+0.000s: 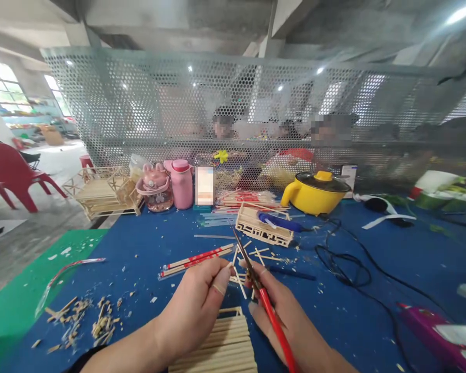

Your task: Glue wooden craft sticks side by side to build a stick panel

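My right hand [283, 311] grips red-handled cutters [262, 295], their thin blades pointing up and away over the blue table [373, 311]. My left hand [200, 303] is closed, its fingertips pinching a thin wooden stick [238, 280] right by the cutter's jaws. Just below both hands lies a flat panel of glued wooden sticks [227, 347]. Loose sticks and red-wrapped chopsticks [196, 259] lie just beyond my fingers.
A small stick frame [262, 229] holds a blue tool. A yellow pot [314, 192], pink bottles [181, 182], a stick model [103, 192] and a mesh screen [233, 103] stand behind. Black cables [345, 264] and a purple glue gun [438, 326] lie right; wood scraps [81, 316] lie left.
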A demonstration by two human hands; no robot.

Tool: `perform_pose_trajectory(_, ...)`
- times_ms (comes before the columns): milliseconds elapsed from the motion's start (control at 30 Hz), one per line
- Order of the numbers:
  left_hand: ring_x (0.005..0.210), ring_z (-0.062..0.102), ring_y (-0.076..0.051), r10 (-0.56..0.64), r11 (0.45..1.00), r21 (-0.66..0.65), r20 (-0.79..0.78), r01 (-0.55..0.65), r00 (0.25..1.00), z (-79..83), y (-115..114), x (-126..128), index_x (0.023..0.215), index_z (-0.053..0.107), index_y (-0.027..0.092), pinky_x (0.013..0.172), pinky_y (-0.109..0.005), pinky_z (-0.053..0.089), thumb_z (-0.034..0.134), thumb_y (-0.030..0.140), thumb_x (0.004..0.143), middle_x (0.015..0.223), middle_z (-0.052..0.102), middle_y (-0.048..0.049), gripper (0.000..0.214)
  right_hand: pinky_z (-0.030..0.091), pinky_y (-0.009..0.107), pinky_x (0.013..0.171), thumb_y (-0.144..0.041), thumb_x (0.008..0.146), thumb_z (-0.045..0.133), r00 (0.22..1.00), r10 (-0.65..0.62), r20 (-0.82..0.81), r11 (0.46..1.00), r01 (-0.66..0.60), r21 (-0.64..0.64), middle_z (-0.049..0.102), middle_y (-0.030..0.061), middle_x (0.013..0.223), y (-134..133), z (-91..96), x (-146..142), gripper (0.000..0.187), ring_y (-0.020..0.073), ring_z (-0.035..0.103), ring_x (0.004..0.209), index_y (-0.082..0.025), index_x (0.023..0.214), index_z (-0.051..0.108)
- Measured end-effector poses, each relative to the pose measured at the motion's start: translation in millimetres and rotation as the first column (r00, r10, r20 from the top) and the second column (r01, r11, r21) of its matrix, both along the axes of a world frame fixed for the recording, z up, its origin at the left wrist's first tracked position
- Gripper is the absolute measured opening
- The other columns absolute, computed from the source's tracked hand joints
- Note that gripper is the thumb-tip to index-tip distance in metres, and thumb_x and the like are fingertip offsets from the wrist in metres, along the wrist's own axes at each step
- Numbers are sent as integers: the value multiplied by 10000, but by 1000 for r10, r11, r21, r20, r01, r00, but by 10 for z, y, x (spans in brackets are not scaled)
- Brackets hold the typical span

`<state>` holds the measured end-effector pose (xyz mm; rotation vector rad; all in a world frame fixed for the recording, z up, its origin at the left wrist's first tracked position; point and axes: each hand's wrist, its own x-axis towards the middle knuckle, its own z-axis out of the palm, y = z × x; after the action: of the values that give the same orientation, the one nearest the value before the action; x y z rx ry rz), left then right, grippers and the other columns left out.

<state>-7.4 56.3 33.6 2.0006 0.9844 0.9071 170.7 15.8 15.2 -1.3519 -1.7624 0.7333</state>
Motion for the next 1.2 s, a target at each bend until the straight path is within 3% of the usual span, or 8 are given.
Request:
perform_pose_trajectory(133, 908, 594, -164, -88, 996, 16, 136, 87, 987, -18, -5, 12, 1029, 630, 199, 852, -271, 449, 355, 294, 981, 941, 673, -23, 294, 447, 424, 989, -104, 761, 501, 988, 67, 140, 991, -83, 109, 578, 117, 1269, -8, -36, 42, 597, 255, 556, 1156, -231, 1341, 441)
perform_pose_trajectory(300, 878, 601, -156, -149, 986, 95, 174, 134, 973, -58, -8, 11, 1035, 667, 202, 864, -273, 451, 386, 242, 972, 983, 688, -24, 291, 428, 423, 1026, -75, 764, 512, 970, 82, 227, 982, -118, 149, 519, 121, 1357, -57, -38, 63, 641, 252, 501, 1235, -238, 1376, 409)
perform_pose_trajectory(500, 712, 562, -147, -139, 987, 108, 176, 121, 974, -140, -45, -21, 992, 692, 188, 755, -267, 474, 370, 282, 972, 801, 653, -20, 336, 422, 452, 1027, -61, 748, 532, 955, 88, 282, 965, -152, 213, 522, 114, 1351, -91, -21, 82, 723, 263, 497, 1233, -262, 1420, 356)
perform_pose_trajectory(700, 913, 620, -177, -215, 974, 123, 228, 191, 950, -139, -77, -36, 998, 686, 198, 857, -290, 458, 391, 261, 970, 968, 693, -44, 303, 413, 426, 1033, -113, 762, 520, 952, 98, 290, 966, -161, 201, 519, 122, 1345, -91, -38, 82, 630, 263, 483, 1248, -236, 1368, 400)
perform_pose_trajectory(833, 881, 626, -169, -202, 970, 174, 171, 172, 964, -125, -90, -52, 998, 684, 208, 818, -268, 458, 406, 237, 964, 931, 699, -29, 282, 456, 415, 971, -124, 709, 554, 986, -3, 165, 982, -29, 189, 567, 138, 1276, -86, -62, 53, 595, 270, 549, 1158, -198, 1279, 401)
perform_pose_trajectory(933, 816, 621, -151, -184, 972, 181, 173, 152, 968, -147, -109, -52, 961, 683, 212, 766, -246, 457, 411, 226, 962, 864, 689, -11, 273, 486, 375, 906, -72, 662, 544, 992, -63, 111, 987, 45, 156, 627, 100, 1162, -94, -63, 22, 524, 242, 603, 1041, -213, 1158, 453)
perform_pose_trajectory(1067, 884, 624, -159, -218, 968, 172, 219, 182, 951, -197, -146, -55, 1003, 666, 205, 821, -261, 452, 411, 214, 960, 952, 692, -28, 258, 478, 350, 898, -23, 656, 508, 982, 19, 190, 976, -60, 211, 627, 76, 1146, -116, -36, -2, 527, 231, 589, 1051, -233, 1138, 533)
perform_pose_trajectory(1200, 789, 596, -142, -242, 958, 203, 207, 200, 948, -205, -150, -75, 968, 661, 200, 754, -239, 449, 403, 238, 964, 888, 680, -25, 261, 491, 341, 874, -19, 649, 508, 974, 73, 213, 970, -118, 211, 628, 85, 1134, -122, 14, 3, 539, 222, 593, 1021, -220, 1147, 547)
